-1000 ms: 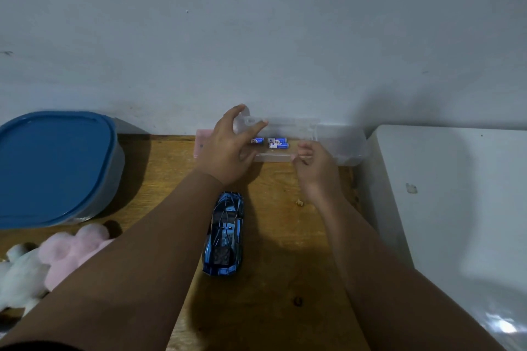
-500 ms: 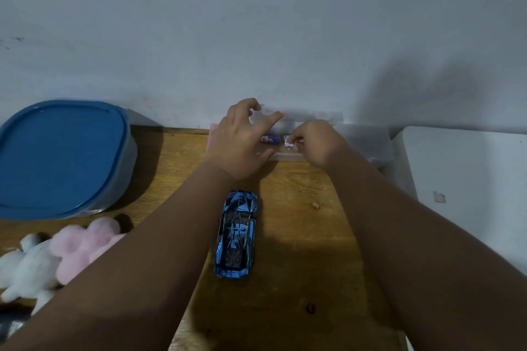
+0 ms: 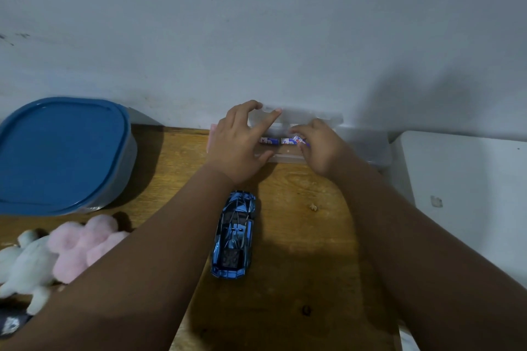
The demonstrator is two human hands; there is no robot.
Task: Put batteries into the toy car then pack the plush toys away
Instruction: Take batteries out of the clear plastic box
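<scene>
A clear plastic box (image 3: 368, 148) lies against the wall with its lid (image 3: 299, 117) raised. My left hand (image 3: 239, 145) holds the lid up, fingers curled over its edge. Inside lie blue and white batteries (image 3: 269, 140). My right hand (image 3: 319, 145) reaches into the box and pinches one battery (image 3: 298, 139), tilted up. A shiny blue toy car (image 3: 235, 234) stands on the wooden table (image 3: 299, 279) between my forearms. A pink plush toy (image 3: 85, 242) and a white plush toy (image 3: 25, 265) lie at the left.
A large container with a blue lid (image 3: 60, 151) stands at the back left. A white surface (image 3: 467, 196) adjoins the table on the right. The wall rises straight behind the box. A dark object (image 3: 11, 325) shows at the bottom left corner.
My right hand went from the box's front edge into the box and took hold of a battery. My left hand has lifted the lid higher.
</scene>
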